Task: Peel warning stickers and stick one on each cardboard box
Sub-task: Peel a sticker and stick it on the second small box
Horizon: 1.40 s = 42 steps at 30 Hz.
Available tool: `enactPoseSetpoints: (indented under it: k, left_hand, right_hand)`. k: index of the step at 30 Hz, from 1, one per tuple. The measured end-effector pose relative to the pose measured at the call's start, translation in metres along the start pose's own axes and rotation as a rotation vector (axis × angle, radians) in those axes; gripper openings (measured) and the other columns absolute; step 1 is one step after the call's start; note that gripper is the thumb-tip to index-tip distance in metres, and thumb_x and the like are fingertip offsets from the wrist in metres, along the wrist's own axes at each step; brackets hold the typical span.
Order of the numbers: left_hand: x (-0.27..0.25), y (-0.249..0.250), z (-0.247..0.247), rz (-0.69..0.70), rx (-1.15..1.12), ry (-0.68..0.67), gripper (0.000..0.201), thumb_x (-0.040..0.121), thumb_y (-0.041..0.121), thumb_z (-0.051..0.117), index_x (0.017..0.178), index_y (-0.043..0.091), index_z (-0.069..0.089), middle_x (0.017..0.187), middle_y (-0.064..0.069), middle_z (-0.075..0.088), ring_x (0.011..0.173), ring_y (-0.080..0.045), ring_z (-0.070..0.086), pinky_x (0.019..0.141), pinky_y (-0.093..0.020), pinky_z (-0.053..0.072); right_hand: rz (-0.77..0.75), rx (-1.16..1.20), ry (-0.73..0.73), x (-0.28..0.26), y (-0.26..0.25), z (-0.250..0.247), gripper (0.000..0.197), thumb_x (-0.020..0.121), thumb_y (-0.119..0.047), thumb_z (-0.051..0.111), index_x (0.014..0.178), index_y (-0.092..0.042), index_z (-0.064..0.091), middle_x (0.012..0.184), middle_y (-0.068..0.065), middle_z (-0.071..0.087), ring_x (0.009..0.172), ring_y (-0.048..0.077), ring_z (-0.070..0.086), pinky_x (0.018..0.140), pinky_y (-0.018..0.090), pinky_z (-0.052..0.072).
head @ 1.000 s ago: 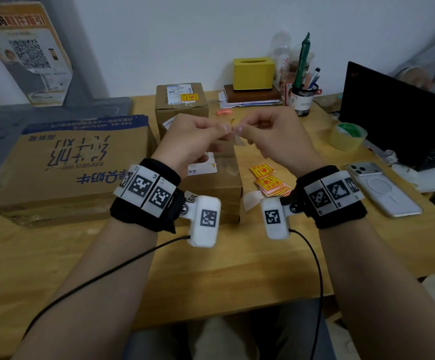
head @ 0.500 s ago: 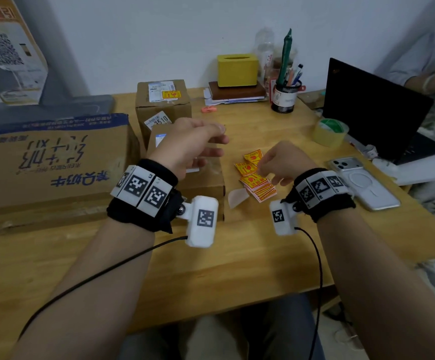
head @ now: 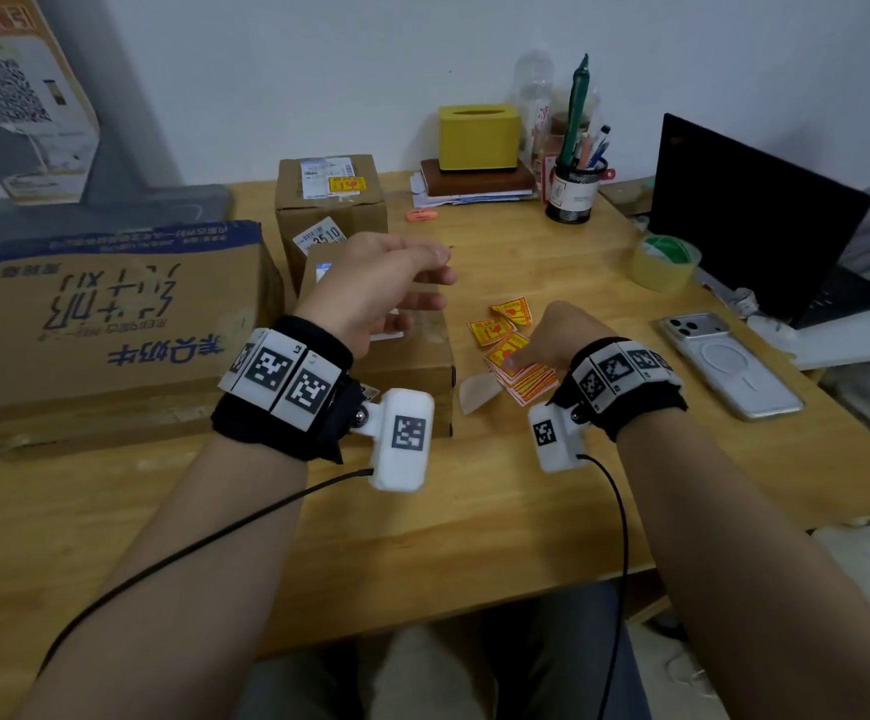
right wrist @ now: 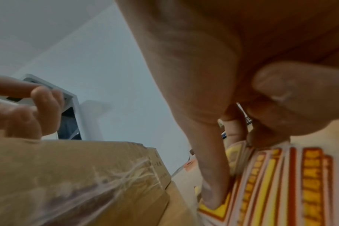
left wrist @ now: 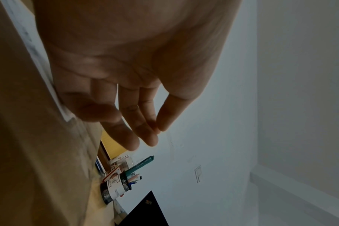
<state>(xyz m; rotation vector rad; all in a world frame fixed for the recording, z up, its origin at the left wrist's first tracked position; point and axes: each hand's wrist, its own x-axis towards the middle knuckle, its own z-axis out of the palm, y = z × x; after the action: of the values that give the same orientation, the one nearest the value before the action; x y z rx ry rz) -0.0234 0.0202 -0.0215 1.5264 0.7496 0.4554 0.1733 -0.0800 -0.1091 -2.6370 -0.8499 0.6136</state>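
Note:
Three cardboard boxes stand on the wooden table (head: 474, 522): a large flat one (head: 111, 324) at the left, a small one (head: 331, 210) at the back with a yellow warning sticker (head: 344, 185) on top, and a small one (head: 412, 371) in the middle. My left hand (head: 438, 267) hovers over the middle box with relaxed fingers; in the left wrist view the left hand (left wrist: 157, 131) has thumb and fingertips touching with nothing seen between them. My right hand (head: 518, 358) pinches the stack of yellow-red stickers (head: 529, 379) right of that box, thumb (right wrist: 213, 191) on top of the stack (right wrist: 281, 183).
Two loose stickers (head: 500, 322) and a white backing paper (head: 477, 394) lie by the stack. A phone (head: 729, 363), a tape roll (head: 665, 262), an open laptop (head: 755, 220), a pen holder (head: 576, 192) and a yellow tissue box (head: 478, 137) fill the right and back.
The hands, which met in front of me a second ago, have parted. My right hand dropped onto the sticker stack; my left hand stayed over the middle box and loosened its fingers.

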Motion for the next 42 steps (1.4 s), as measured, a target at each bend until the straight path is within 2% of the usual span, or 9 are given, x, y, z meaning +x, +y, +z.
enactPoseSetpoints:
  k: [6, 13, 15, 19, 22, 26, 30, 35, 42]
  left_hand:
    - [-0.002, 0.0, -0.003, 0.012, -0.003, -0.007, 0.021, 0.097, 0.021, 0.061, 0.114, 0.013, 0.071, 0.085, 0.003, 0.075, 0.071, -0.014, 0.07, 0.055, -0.024, 0.041]
    - [-0.005, 0.002, -0.005, 0.026, 0.011, -0.013, 0.021, 0.099, 0.019, 0.057, 0.114, 0.014, 0.07, 0.087, 0.004, 0.075, 0.073, -0.013, 0.069, 0.055, -0.024, 0.04]
    - [-0.006, 0.003, -0.005, 0.028, 0.009, -0.015, 0.021, 0.099, 0.019, 0.057, 0.115, 0.014, 0.07, 0.088, 0.004, 0.075, 0.073, -0.013, 0.069, 0.056, -0.024, 0.041]
    - [-0.006, 0.003, -0.006, 0.03, 0.005, -0.017, 0.021, 0.099, 0.02, 0.057, 0.114, 0.014, 0.07, 0.087, 0.004, 0.075, 0.073, -0.013, 0.07, 0.057, -0.025, 0.041]
    - [-0.007, 0.003, -0.006, 0.041, 0.011, -0.018, 0.02, 0.098, 0.02, 0.058, 0.112, 0.015, 0.071, 0.087, 0.005, 0.075, 0.075, -0.014, 0.07, 0.061, -0.026, 0.042]
    - [-0.007, 0.004, -0.007, 0.052, 0.012, -0.021, 0.02, 0.098, 0.021, 0.058, 0.112, 0.015, 0.071, 0.088, 0.004, 0.075, 0.077, -0.014, 0.07, 0.062, -0.027, 0.042]
    - [-0.007, 0.003, -0.009, 0.054, 0.003, -0.019, 0.021, 0.098, 0.02, 0.058, 0.112, 0.013, 0.071, 0.087, 0.004, 0.075, 0.076, -0.014, 0.07, 0.059, -0.025, 0.041]
    - [-0.007, 0.003, -0.011, 0.061, -0.001, -0.019, 0.02, 0.098, 0.018, 0.057, 0.112, 0.013, 0.072, 0.087, 0.003, 0.075, 0.076, -0.016, 0.07, 0.058, -0.025, 0.04]
    - [-0.01, 0.003, -0.013, 0.067, 0.005, -0.001, 0.021, 0.096, 0.014, 0.057, 0.111, 0.014, 0.073, 0.087, 0.003, 0.076, 0.075, -0.014, 0.072, 0.059, -0.025, 0.043]
  right_hand:
    - [0.051, 0.103, -0.001, 0.003, 0.004, -0.011, 0.046, 0.08, -0.034, 0.088, 0.071, -0.009, 0.051, 0.064, 0.006, 0.053, 0.054, 0.021, 0.047, 0.051, 0.028, 0.037]
    - [0.078, 0.096, -0.017, 0.008, 0.006, -0.013, 0.035, 0.088, -0.032, 0.08, 0.081, -0.007, 0.057, 0.071, 0.008, 0.056, 0.059, 0.023, 0.05, 0.054, 0.029, 0.039]
    - [0.077, 0.085, 0.01, 0.007, 0.007, -0.012, 0.034, 0.086, -0.03, 0.083, 0.085, -0.006, 0.058, 0.074, 0.008, 0.056, 0.06, 0.023, 0.05, 0.054, 0.029, 0.04]
    - [0.042, 0.069, 0.047, 0.007, 0.007, -0.005, 0.039, 0.075, -0.021, 0.091, 0.102, -0.002, 0.07, 0.089, 0.013, 0.069, 0.071, 0.028, 0.059, 0.061, 0.034, 0.049]
    - [-0.005, 0.092, 0.02, 0.001, 0.0, -0.001, 0.041, 0.072, -0.032, 0.093, 0.091, -0.004, 0.07, 0.074, 0.008, 0.063, 0.058, 0.022, 0.052, 0.053, 0.03, 0.043]
    - [-0.034, -0.019, -0.034, -0.008, -0.011, 0.008, 0.053, 0.062, -0.048, 0.094, 0.077, -0.012, 0.057, 0.068, 0.004, 0.06, 0.057, 0.021, 0.054, 0.051, 0.027, 0.04]
    - [-0.054, -0.098, -0.057, -0.01, -0.015, 0.01, 0.054, 0.063, -0.045, 0.094, 0.077, -0.011, 0.055, 0.072, 0.005, 0.06, 0.062, 0.021, 0.056, 0.05, 0.027, 0.038]
    - [-0.054, -0.11, -0.058, -0.011, -0.018, 0.009, 0.046, 0.066, -0.043, 0.089, 0.082, -0.009, 0.061, 0.079, 0.007, 0.066, 0.067, 0.023, 0.063, 0.052, 0.026, 0.043]
    - [-0.075, -0.157, -0.07, -0.006, -0.018, 0.005, 0.044, 0.069, -0.048, 0.086, 0.077, -0.011, 0.064, 0.073, 0.007, 0.067, 0.065, 0.024, 0.063, 0.054, 0.026, 0.043]
